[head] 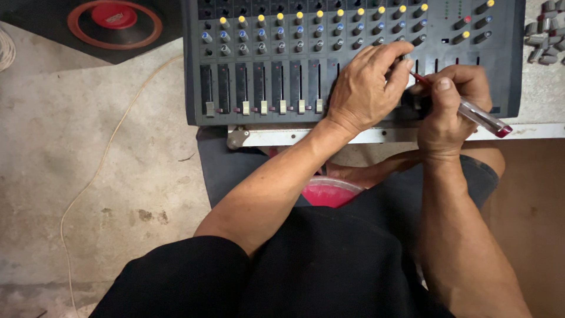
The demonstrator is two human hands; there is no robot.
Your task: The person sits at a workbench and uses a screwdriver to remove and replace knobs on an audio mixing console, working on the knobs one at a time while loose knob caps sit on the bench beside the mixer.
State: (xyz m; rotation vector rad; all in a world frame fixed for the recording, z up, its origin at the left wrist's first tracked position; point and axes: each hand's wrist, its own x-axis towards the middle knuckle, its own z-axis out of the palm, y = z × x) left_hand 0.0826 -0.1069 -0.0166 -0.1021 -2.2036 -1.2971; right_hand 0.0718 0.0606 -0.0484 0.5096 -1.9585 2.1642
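Note:
A dark grey audio mixer (265,59) with rows of yellow and blue knobs and a row of sliders lies in front of me. My left hand (368,88) rests on its lower right area, fingers curled over the fader slots. My right hand (448,106) grips a screwdriver (479,116) with a clear handle and red end, its tip pointing at the panel beside my left fingers. What lies under the tip is hidden by my hands.
A black speaker with a red ring (115,23) sits at the top left. A pale cable (106,159) runs across the concrete floor. Loose grey fader caps (547,38) lie at the top right. A pink lidded container (331,191) sits between my knees.

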